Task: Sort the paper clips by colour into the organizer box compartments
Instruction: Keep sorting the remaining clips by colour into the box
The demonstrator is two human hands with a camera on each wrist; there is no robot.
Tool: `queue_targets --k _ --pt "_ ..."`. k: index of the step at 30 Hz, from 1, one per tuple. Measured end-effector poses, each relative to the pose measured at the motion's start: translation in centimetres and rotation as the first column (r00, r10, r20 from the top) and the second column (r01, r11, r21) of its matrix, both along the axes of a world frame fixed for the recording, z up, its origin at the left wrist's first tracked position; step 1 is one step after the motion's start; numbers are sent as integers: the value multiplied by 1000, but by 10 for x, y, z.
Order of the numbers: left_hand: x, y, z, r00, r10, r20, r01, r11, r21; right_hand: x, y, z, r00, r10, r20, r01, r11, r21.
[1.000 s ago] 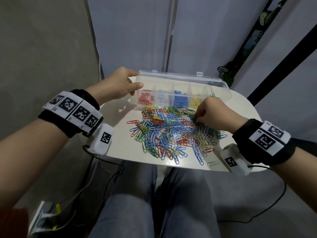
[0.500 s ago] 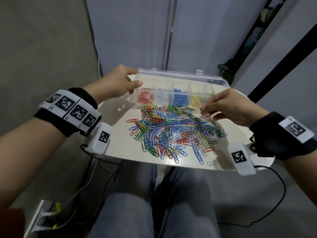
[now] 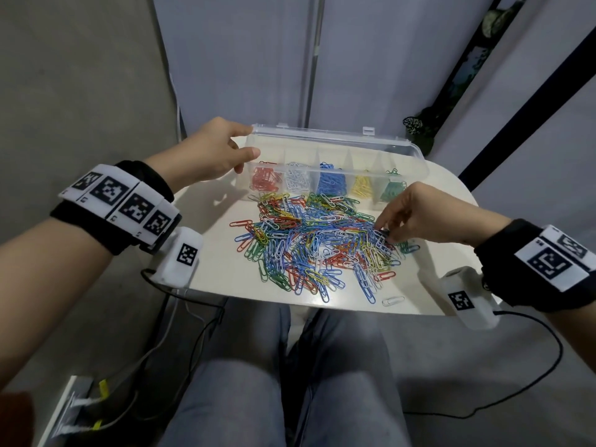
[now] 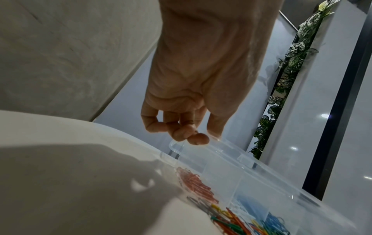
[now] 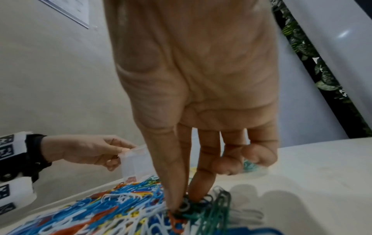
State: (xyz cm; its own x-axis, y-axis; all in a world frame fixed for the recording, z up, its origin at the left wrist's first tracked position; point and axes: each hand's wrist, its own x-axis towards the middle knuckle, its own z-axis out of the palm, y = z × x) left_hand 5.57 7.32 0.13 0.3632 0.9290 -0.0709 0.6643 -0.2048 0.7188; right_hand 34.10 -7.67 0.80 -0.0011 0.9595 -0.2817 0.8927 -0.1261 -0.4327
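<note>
hundreds of mixed paper clips (image 3: 319,243) lie heaped on the white table (image 3: 219,253), just in front of the clear organizer box (image 3: 416,159) — its compartments already hold red, white, blue, yellow and green. the step in hand looks like a pick: the right hand (image 3: 416,214) dips thumb and fingers into the heap's right edge, pinching at dark green clips (image 5: 211,205). next comes a clean lift to the green compartment (image 3: 392,190) — tangled neighbours may follow. the left hand (image 3: 209,153) pinches the box's left end.
</note>
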Motion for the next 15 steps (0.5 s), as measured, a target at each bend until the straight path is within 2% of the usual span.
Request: queue_targets --k 5,10,13,15 --pt "0 -1 0 1000 0 5 0 1000 0 -6 -1 -5 996 22 82 -26 999 45" --pt "2 -3 1 1000 -1 5 1 1000 -1 -9 2 -8 997 30 66 -36 996 84" --pt "1 -3 2 1000 -1 2 1 1000 -1 -5 6 -9 999 -32 5 31 994 108" --pt "1 -3 2 1000 -3 3 3 1000 -3 -2 7 -7 990 -91 -105 102 989 107"
